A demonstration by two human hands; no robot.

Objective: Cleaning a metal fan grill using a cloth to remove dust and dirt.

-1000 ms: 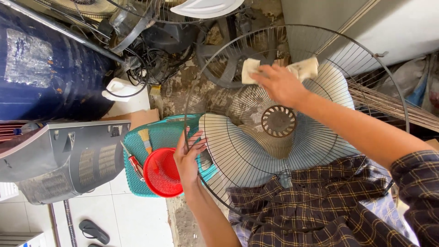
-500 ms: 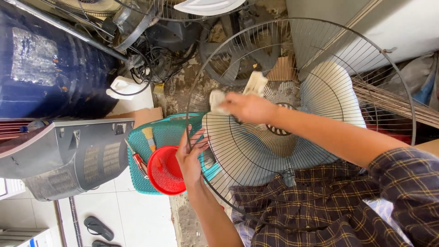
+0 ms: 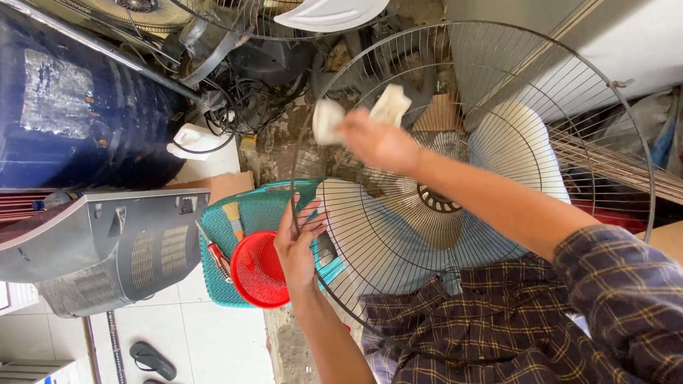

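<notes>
Wiping leftward now: your right hand (image 3: 377, 142), fingers closed on the pale cloth (image 3: 356, 114), has slid from the wire fan guard (image 3: 498, 85)'s top middle toward its left rim, just above your left hand (image 3: 299, 245) fingers gripping that rim, red bowl (image 3: 256, 270) beside them.

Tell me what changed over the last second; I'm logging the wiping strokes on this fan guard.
The right hand carried its pale cloth leftward across the wire fan guard, from the upper middle toward the left rim. The left hand kept its grip on the guard's left edge. The red bowl and teal basket stayed put.
</notes>
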